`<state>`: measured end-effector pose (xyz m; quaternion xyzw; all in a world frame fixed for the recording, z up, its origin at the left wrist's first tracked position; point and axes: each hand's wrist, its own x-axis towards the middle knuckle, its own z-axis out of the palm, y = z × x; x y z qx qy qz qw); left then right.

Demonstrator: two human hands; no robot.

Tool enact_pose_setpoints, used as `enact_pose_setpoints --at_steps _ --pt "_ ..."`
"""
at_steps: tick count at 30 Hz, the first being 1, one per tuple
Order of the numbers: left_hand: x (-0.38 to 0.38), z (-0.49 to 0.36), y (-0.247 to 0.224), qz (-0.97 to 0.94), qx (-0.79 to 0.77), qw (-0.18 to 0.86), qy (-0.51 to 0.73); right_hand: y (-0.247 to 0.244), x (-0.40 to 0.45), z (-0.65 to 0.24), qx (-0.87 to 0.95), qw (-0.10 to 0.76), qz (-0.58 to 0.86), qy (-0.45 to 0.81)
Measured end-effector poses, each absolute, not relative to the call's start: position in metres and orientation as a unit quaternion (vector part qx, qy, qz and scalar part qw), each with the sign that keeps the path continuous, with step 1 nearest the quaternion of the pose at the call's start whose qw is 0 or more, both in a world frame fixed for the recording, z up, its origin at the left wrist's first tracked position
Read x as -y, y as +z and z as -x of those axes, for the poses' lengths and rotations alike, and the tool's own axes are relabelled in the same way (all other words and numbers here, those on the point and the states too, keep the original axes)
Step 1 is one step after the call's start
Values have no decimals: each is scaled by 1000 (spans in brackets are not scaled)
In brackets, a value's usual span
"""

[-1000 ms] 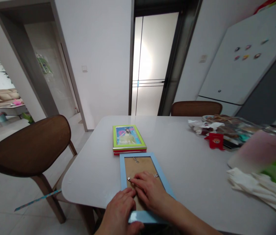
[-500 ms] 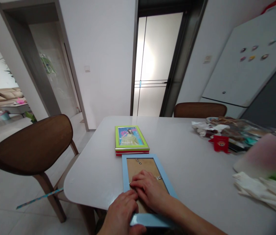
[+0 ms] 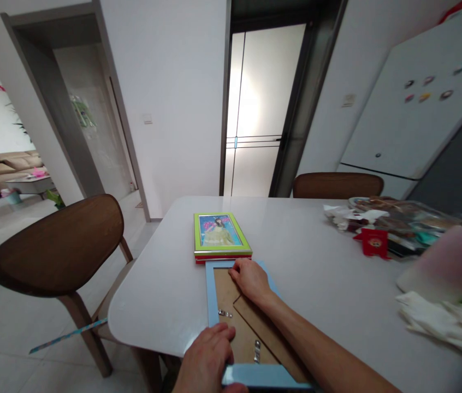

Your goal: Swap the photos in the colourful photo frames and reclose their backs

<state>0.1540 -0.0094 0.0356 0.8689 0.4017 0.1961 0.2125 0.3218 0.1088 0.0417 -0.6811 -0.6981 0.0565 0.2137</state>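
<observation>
A light blue picture frame (image 3: pixel 212 295) lies back side up at the table's near edge, its brown backing board (image 3: pixel 225 292) showing metal clips. My left hand (image 3: pixel 210 352) grips the frame's near left corner, thumb below and fingers over the edge. At the frame's far end my right hand (image 3: pixel 250 279) has its fingers pinched together on the top inner edge near a clip; what is between the fingertips is hidden. Just beyond lies a stack of frames, with a green one (image 3: pixel 223 250) on top holding a picture of a figure in a dress.
The white table (image 3: pixel 153 295) carries a red packet (image 3: pixel 374 243), white crumpled tissue (image 3: pixel 345 217), a white cloth (image 3: pixel 431 322) and plastic-wrapped items on the right. One brown chair (image 3: pixel 59 245) stands at the left, another (image 3: pixel 337 185) behind the table.
My right hand has moved from the middle of the backing to the frame's far end. The left hand stays at the near corner. More of the backing and its clips now show.
</observation>
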Motion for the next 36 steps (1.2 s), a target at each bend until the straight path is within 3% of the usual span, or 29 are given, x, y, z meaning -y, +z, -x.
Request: enact_pose_setpoints --at_steps 7,12,18,23,28,36 --pt "10 -154 43 -884 -400 177 167 46 -109 -320 680 266 679 73" --pt "7 -159 24 -914 -364 81 162 60 -94 -348 687 322 640 122" --pt "9 -172 8 -890 -388 18 237 61 -48 -398 641 367 658 143" --pt "9 -175 10 -919 -320 -15 231 65 -46 -380 688 338 631 120" --pt "15 -180 1 -891 -359 -64 269 57 -83 -343 705 287 641 101" --pt "19 -181 -3 -870 -382 -34 309 38 -104 -338 685 254 680 65"
